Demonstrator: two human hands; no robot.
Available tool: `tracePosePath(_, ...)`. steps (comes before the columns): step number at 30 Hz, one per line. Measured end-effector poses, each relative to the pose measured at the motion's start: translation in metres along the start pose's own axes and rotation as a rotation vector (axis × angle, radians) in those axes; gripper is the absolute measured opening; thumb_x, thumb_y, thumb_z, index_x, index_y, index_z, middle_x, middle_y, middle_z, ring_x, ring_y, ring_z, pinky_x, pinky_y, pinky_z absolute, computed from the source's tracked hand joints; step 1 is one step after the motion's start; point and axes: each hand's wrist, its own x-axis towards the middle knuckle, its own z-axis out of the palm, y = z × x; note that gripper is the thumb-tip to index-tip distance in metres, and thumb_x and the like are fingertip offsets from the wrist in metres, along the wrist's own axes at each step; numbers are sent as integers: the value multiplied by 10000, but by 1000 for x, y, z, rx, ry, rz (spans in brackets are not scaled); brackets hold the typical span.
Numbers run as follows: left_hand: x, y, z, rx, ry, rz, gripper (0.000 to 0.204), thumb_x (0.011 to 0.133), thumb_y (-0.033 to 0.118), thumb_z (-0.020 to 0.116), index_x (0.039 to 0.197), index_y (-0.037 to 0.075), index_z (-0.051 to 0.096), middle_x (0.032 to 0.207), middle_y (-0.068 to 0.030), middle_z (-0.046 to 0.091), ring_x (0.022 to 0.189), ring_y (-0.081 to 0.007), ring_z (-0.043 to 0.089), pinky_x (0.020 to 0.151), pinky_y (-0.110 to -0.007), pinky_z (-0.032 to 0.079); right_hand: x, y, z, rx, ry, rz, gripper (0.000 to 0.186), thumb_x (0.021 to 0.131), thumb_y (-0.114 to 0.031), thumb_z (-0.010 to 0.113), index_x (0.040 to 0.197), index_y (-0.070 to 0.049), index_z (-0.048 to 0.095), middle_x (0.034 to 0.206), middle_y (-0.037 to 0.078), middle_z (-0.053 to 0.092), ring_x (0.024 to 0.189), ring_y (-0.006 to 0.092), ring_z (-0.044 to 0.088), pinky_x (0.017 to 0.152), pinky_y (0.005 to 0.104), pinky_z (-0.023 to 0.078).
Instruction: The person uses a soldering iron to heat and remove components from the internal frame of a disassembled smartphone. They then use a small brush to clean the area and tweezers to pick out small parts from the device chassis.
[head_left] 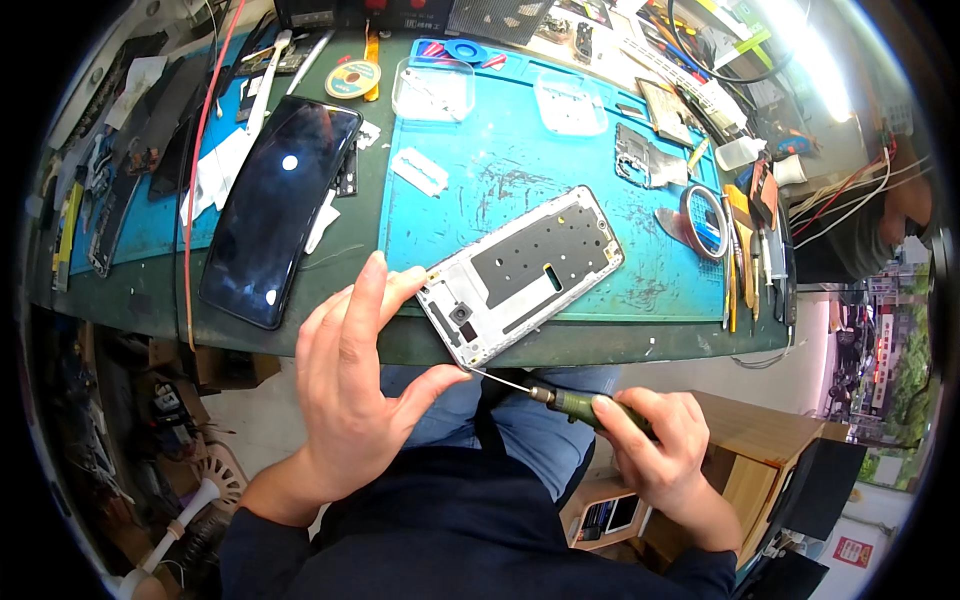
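A silver phone frame with a dark inner plate [520, 278] lies tilted at the front edge of the blue mat [460, 170]. My left hand [355, 385] grips its left end, index fingertip at one corner and thumb at the other, remaining fingers curved beside it. In my right hand [655, 450] is a green-handled screwdriver [570, 403], its thin shaft reaching the frame's lower corner near my left thumb. A dark phone [270, 225] lies face up at the left. Two clear plastic boxes [430, 90] [570, 105] hold small parts at the back.
A solder spool [352, 78], white blade [420, 172], metal part [640, 155], tape roll [704, 222] and upright-lying tools [750, 260] surround the work. A red cable [193, 250] crosses the desk's left. A wooden cabinet [760, 450] stands below right.
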Motion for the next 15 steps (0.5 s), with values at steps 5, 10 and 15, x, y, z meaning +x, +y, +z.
tracePosePath(5, 0, 0, 2, -4, 9, -3, 1170, 797, 295, 966, 1690, -34, 285, 1443, -138, 712, 1327, -277, 618, 1177, -440, 355, -5, -33, -10, 35, -57, 63, 509, 755, -90, 798, 1264, -97, 820, 1027, 56, 704, 693, 143, 627, 599, 301, 452)
tracePosePath(10, -1, 0, 3, 10, 16, -9, 1174, 794, 300, 967, 1692, -26, 286, 1443, -133, 713, 1318, -278, 624, 1179, -440, 355, -8, -58, -11, 12, -40, 131, 481, 778, -94, 826, 1259, -95, 827, 1003, 54, 696, 681, 134, 593, 566, 283, 431)
tracePosePath(15, -2, 1, 2, 0, 19, -18, 1166, 796, 295, 965, 1692, -25, 290, 1443, -129, 713, 1334, -279, 614, 1188, -442, 349, -6, -69, -13, -8, -48, 160, 465, 807, -88, 815, 1272, -94, 821, 1020, 52, 685, 653, 122, 572, 551, 271, 408)
